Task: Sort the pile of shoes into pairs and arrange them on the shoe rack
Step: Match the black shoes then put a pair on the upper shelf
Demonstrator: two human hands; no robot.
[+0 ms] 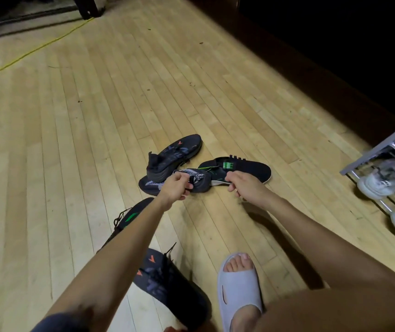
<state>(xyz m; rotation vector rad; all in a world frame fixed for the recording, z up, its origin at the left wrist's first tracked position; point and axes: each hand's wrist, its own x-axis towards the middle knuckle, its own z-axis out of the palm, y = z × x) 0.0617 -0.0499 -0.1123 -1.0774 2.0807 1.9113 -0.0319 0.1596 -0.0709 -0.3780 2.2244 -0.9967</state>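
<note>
Sorting step, head view. My left hand [176, 186] pinches the heel tab of the grey knit sneaker [175, 182], fingers curled round the collar; my right hand [244, 185] curls on the near edge of the black sneaker with green tongue label [239, 170], though I cannot tell whether its fingers have closed fully on the sole edge. Taking the grey knit sneaker as landmark: the black-and-green shoe lies just to its right, touching it at the heel; a dark sneaker with orange chevron [176, 154] leans across its far side; the likely mates, a black sneaker with green logo [129, 219] and a second orange-chevron sneaker [167, 283], lie nearer me, partly under my left forearm. The shoe rack [380, 149] stands well to the right, white sneakers [380, 180] already on it. My judgement: lift the black-and-green shoe first and draw it toward its mate, since the grey one bears the leaning shoe and would tip it; grip at the heel counter, not the tongue. My foot in a grey slide sandal [237, 286] rests on the wooden floor [96, 116] close by.
</note>
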